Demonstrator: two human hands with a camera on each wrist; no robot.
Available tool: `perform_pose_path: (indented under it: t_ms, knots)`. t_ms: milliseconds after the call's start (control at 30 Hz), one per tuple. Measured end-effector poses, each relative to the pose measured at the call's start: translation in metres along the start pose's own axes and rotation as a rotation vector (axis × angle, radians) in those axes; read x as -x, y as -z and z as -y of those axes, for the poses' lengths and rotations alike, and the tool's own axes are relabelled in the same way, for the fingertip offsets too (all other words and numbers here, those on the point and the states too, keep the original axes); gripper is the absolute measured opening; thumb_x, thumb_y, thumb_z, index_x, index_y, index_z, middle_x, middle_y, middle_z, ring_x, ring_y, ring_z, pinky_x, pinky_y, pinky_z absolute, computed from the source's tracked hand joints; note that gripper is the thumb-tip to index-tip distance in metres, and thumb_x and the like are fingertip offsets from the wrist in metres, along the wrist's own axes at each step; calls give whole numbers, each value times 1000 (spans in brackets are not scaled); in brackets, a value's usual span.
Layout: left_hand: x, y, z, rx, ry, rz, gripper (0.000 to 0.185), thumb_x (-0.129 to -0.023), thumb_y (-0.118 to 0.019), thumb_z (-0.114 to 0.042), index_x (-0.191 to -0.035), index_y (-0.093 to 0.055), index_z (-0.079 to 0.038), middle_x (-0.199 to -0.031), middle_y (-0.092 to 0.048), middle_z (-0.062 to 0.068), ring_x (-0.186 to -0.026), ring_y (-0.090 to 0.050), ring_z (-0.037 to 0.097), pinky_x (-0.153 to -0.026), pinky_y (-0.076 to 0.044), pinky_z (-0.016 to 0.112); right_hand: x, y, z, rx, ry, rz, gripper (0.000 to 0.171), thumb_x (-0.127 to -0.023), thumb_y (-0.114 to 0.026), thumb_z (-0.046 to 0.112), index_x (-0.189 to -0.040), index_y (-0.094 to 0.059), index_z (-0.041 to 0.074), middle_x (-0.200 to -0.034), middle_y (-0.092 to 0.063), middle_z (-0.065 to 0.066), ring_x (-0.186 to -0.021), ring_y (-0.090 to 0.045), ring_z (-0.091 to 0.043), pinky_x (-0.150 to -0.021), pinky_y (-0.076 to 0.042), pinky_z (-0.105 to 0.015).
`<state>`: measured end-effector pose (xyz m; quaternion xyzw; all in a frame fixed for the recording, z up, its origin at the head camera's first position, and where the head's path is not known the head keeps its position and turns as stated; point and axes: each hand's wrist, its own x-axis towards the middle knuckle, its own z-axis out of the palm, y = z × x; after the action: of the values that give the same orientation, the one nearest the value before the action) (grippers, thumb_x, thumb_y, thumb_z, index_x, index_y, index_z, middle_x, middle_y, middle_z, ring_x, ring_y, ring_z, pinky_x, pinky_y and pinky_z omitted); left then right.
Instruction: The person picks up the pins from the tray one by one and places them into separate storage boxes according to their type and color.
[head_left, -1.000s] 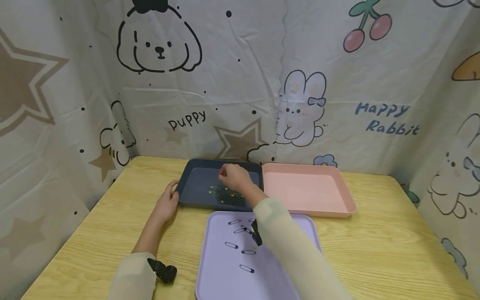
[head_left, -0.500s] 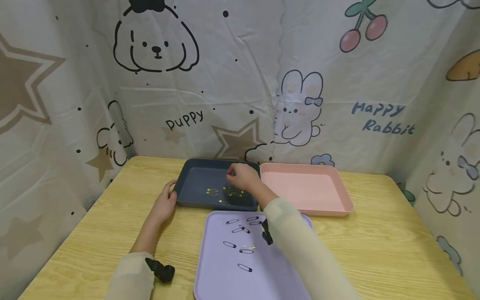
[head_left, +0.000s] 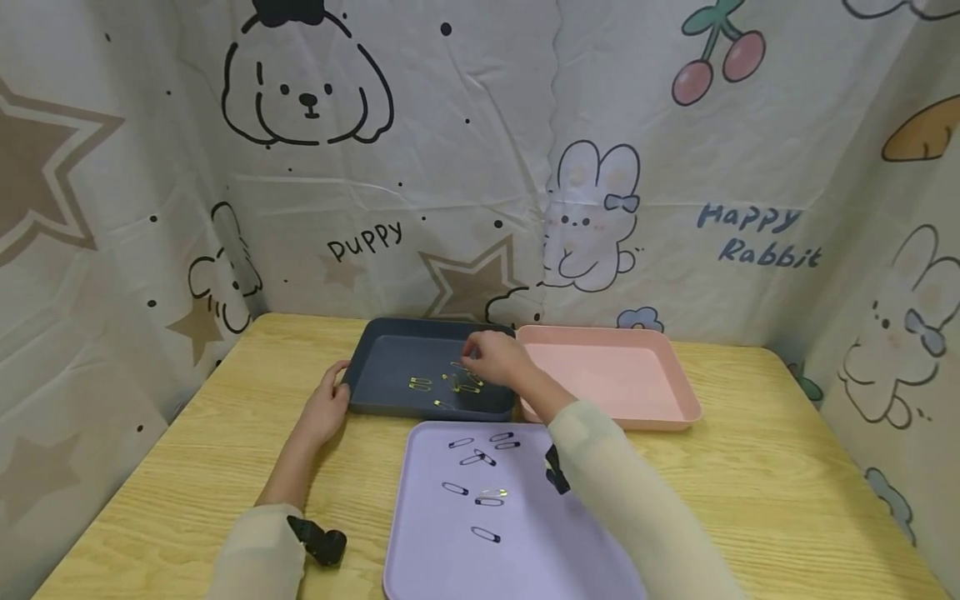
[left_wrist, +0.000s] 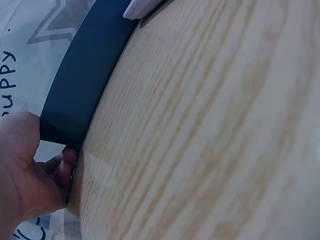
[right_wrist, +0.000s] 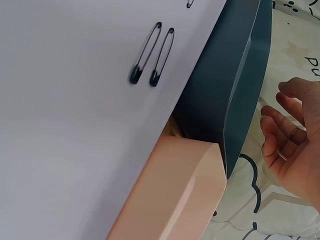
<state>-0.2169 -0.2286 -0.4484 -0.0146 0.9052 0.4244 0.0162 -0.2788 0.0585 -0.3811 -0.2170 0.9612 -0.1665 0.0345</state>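
My left hand (head_left: 327, 412) holds the left side of the dark blue tray (head_left: 393, 400); the left wrist view shows the thumb at its rim and curled fingers low by the table. Over the tray's right part hovers my right hand (head_left: 498, 358), fingers loosely bent, thumb apart, nothing visible between them in the right wrist view. Several yellow safety pins (head_left: 421, 382) lie in the dark tray, some bunched below the right hand. On the lilac tray (head_left: 442, 575) lie several black safety pins (head_left: 486, 534) and one yellow safety pin (head_left: 493, 492).
A pink tray (head_left: 611, 375) stands against the dark tray's right side. The lilac tray lies in front of both. All rest on a wood-grain table (head_left: 780, 475). A printed cloth (head_left: 465, 167) hangs behind and at the sides.
My right hand has moved slightly right and its fingers have loosened over the dark tray. The right forearm has shifted right, uncovering more pins on the lilac tray. My left hand stays put.
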Motion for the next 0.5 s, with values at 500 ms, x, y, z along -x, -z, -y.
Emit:
perform_pose_path:
  t_ms: [500]
  knots:
    - [-2,2,0,-22,20,8,49,-100,-25,-18,-148,-19,-9,-67,-36,1,-57,-35,15,-57,-32,30,27,0,-3,-11,106,-29,18,-88,-62,26,-101,-67,14,-76,-59,4,-64,-51,-10,-57,-41,-26]
